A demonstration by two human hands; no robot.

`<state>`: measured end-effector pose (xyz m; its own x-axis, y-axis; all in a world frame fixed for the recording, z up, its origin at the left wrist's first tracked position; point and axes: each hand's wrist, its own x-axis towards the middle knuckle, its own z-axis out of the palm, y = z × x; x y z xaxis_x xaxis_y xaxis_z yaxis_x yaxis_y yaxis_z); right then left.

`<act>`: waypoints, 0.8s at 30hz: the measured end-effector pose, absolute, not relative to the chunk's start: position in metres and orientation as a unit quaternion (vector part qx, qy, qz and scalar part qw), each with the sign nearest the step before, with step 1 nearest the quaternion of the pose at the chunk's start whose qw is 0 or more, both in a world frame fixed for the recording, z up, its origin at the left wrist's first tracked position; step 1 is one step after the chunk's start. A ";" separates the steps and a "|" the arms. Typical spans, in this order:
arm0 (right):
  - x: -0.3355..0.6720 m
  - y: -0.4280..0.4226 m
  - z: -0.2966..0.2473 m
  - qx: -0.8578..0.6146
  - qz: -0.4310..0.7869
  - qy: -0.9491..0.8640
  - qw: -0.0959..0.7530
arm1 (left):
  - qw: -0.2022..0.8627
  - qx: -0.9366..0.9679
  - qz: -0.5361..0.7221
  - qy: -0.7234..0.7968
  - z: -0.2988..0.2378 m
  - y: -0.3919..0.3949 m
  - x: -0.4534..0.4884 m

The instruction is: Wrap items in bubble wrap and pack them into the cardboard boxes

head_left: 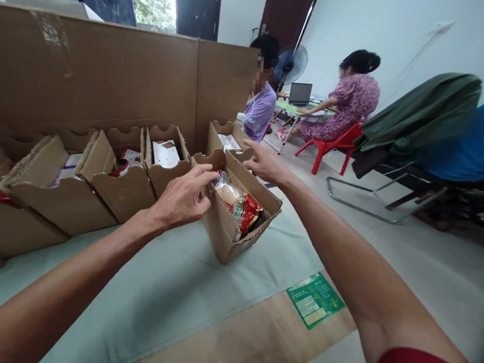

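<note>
- My left hand met the left wall of a narrow, open-topped brown cardboard box, thumb set apart from bent fingers; whether they gripped it, I could not tell.
- My right hand was at the box's far right rim, index finger outstretched, the others curled; their hold was equally unclear.
- Inside the box lay a shiny red-and-white plastic packet.
- The box stood tilted in my view above a pale green cloth on a wood-toned desk, a flat green printed packet near its edge.
- To my left ran a row of similar filled cardboard boxes.
- Beyond, a person in a pink patterned dress sat before a grey laptop.
</note>
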<state>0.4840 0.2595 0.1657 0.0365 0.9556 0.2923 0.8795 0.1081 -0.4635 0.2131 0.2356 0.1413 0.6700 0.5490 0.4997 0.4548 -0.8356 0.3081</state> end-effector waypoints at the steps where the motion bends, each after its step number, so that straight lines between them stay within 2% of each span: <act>1: 0.482 0.274 0.166 -0.664 0.063 -0.701 0.252 | 0.079 0.913 0.291 0.275 0.140 0.240 0.214; 6: 0.491 0.305 0.155 -0.675 0.048 -0.694 0.248 | 0.070 0.912 0.299 0.272 0.136 0.247 0.215; 14: 0.528 0.299 0.140 -0.696 0.050 -0.648 0.304 | 0.019 0.907 0.261 0.329 0.140 0.235 0.221; 24: 0.536 0.281 0.133 -0.654 0.094 -0.652 0.373 | -0.032 0.871 0.243 0.426 0.149 0.247 0.269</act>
<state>0.5364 0.2811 0.1329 0.1324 0.9224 0.3629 0.7820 0.1278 -0.6100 0.2688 0.2472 0.1485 0.5197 0.7256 0.4510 0.7570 -0.6358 0.1507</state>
